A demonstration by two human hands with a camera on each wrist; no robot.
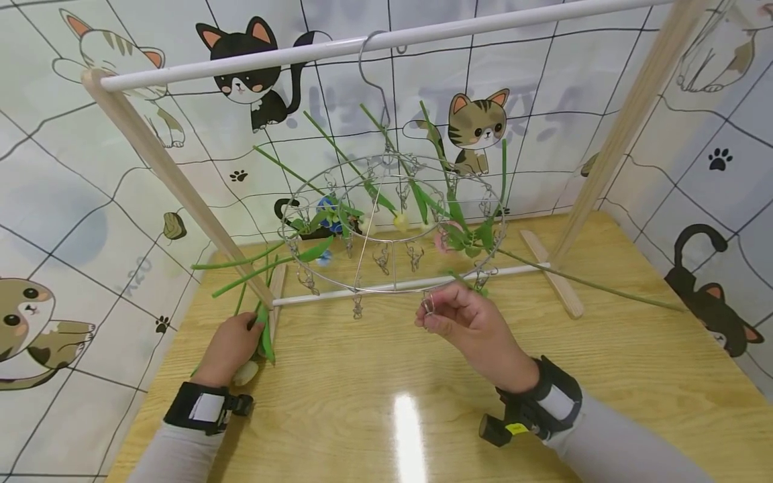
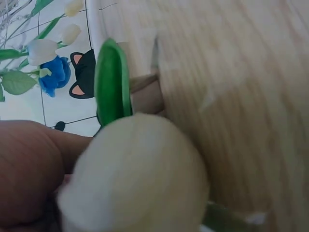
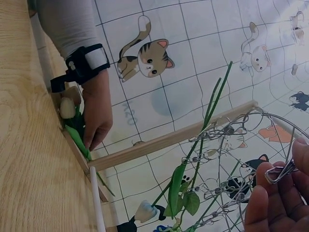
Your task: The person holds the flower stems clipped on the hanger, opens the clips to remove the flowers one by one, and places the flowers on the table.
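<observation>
At the table's left side, my left hand (image 1: 228,347) grips the green stem of a cream tulip. Its bloom (image 1: 245,373) lies beside the wrist, and in the left wrist view the tulip (image 2: 140,174) fills the lower middle with one green leaf (image 2: 111,82) beyond it. My right hand (image 1: 470,325) pinches a metal clip (image 3: 279,173) at the front rim of a round wire hanger (image 1: 395,290). Several flowers hang head down from the hanger's other clips, among them a blue rose (image 2: 54,76) and a pink flower (image 1: 448,237).
The hanger's hook sits over the white rail (image 1: 253,62) of a wooden stand. Its left post (image 1: 181,188) rises behind my left hand; the right post (image 1: 622,134) stands far right. A white lower bar (image 1: 326,295) crosses above the wooden table (image 1: 338,402). Free clips (image 1: 357,307) dangle nearby.
</observation>
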